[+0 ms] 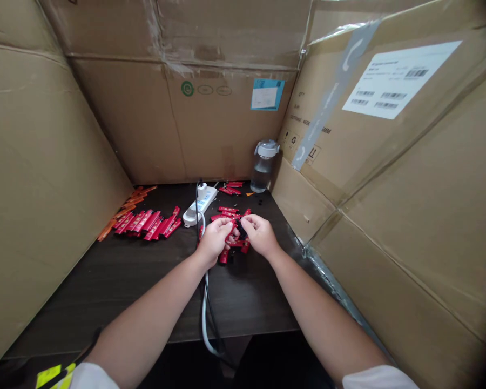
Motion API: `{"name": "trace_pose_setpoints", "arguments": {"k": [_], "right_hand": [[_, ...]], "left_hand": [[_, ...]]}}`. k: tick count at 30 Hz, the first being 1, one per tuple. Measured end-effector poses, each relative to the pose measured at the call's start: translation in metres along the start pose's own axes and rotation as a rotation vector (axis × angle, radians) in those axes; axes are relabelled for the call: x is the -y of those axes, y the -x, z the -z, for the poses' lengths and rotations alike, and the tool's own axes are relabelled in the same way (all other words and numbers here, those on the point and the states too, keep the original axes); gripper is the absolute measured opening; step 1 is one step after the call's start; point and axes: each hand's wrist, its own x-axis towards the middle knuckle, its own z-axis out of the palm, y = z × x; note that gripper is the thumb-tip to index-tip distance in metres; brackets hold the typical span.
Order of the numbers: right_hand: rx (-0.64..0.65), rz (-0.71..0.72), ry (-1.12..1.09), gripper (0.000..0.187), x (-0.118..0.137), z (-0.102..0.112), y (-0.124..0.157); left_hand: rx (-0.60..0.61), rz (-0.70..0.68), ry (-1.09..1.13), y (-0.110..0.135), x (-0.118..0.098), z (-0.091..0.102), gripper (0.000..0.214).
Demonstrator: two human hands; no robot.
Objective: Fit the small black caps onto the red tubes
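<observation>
Where L hand & R hand meet over loose red pile: 1 red pc., held in L fingers. Pc. lies at L fingertips, toward R hand; long axis mostly masked, can't tell. R fingertips drawn in just beside pc., on its R, nr. dark bit; whether gripping it, can't tell. Also: red row, pcs. side by side, well L of hands; white pwr strip nr. row.

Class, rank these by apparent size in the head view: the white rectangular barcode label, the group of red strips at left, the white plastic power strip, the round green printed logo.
1. White barcode label
2. Group of red strips
3. White power strip
4. Green logo
</observation>
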Motion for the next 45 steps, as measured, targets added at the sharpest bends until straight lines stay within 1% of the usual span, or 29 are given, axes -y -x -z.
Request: {"name": "trace_pose_setpoints", "arguments": {"k": [2, 4, 9, 12, 15, 18, 20, 23, 26, 28, 30, 32, 34, 36, 39, 41, 43, 45], "right_hand": [[-0.002, 0.049, -0.112, 0.023, 0.004, -0.003, 0.006], [-0.014, 0.080, -0.132, 0.021, 0.007, -0.006, 0.011], [-0.051, 0.088, -0.190, 0.018, 0.015, -0.008, 0.016], [-0.006, 0.070, -0.293, 0.018, 0.021, -0.005, 0.017], [0.065, 0.031, -0.395, 0.020, 0.025, 0.000, 0.017], [0.101, -0.007, -0.443, 0.023, 0.028, 0.002, 0.016], [0.096, -0.014, -0.453, 0.025, 0.027, 0.003, 0.016], [0.116, -0.034, -0.488, 0.026, 0.025, 0.003, 0.016], [0.174, -0.081, -0.610, 0.026, 0.020, 0.002, 0.013], [0.179, -0.106, -0.719, 0.025, 0.018, 0.001, 0.010], [0.142, -0.111, -0.810, 0.025, 0.016, 0.000, 0.006], [0.054, -0.106, -0.872, 0.025, 0.014, 0.000, 0.000], [-0.055, -0.111, -0.880, 0.026, 0.009, 0.000, -0.006], [-0.125, -0.132, -0.795, 0.027, 0.002, 0.001, -0.012], [-0.132, -0.128, -0.465, 0.023, -0.012, 0.000, -0.016], [-0.142, -0.070, -0.195, 0.021, -0.020, 0.000, -0.017], [-0.145, 0.007, 0.054, 0.018, -0.025, -0.001, -0.017], [-0.116, 0.075, 0.248, 0.013, -0.027, -0.001, -0.016]], "left_hand": [[0.027, -0.029, 0.107, 0.001, 0.000, -0.001, 0.031], [0.054, -0.074, 0.187, 0.002, 0.002, -0.002, 0.032], [0.070, -0.189, 0.209, 0.002, 0.010, -0.005, 0.027], [0.094, -0.211, 0.206, 0.002, 0.011, -0.003, 0.026], [0.132, -0.205, 0.184, 0.003, 0.010, -0.002, 0.027], [0.156, -0.191, 0.129, 0.003, 0.007, 0.000, 0.029], [0.142, -0.211, 0.066, 0.004, 0.005, 0.000, 0.029], [0.091, -0.304, -0.080, 0.005, 0.003, -0.001, 0.025], [0.056, -0.410, -0.234, 0.005, 0.003, -0.001, 0.022], [0.028, -0.496, -0.358, 0.004, 0.004, 0.000, 0.020], [-0.017, -0.599, -0.508, 0.001, 0.004, 0.004, 0.018], [-0.078, -0.701, -0.665, -0.005, 0.003, 0.010, 0.019], [-0.137, -0.768, -0.825, -0.012, 0.002, 0.016, 0.021], [-0.171, -0.776, -1.003, -0.020, 0.001, 0.019, 0.022], [-0.158, -0.696, -1.228, -0.029, 0.003, 0.019, 0.023], [-0.147, -0.655, -1.306, -0.032, 0.006, 0.016, 0.024], [-0.147, -0.646, -1.337, -0.034, 0.009, 0.014, 0.026], [-0.134, -0.644, -1.346, -0.035, 0.012, 0.013, 0.028]]}}
